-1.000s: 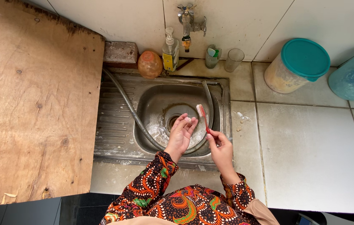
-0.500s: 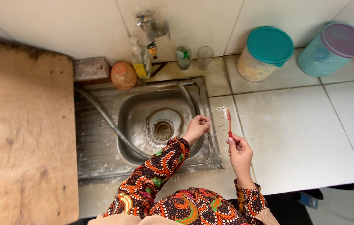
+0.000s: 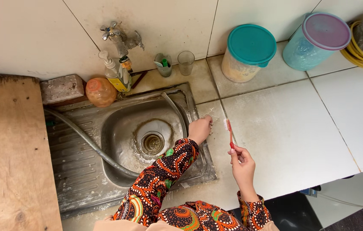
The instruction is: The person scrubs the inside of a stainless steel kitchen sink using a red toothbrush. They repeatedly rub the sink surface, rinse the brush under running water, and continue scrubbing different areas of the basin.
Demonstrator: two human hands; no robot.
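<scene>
while our right hand grips a red toothbrush upright over the tiled counter, our left hand rests curled on the steel sink's right rim, holding nothing we can see.

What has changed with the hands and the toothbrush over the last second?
Both hands left the sink basin: the left hand now rests on the sink's right rim, and the right hand carried the red toothbrush over the tiled counter. The right hand's hold on it is unchanged.

The left hand's fingertips hide behind its knuckles at the steel sink's rim; the coiled yellow hose runs off the right edge
</scene>
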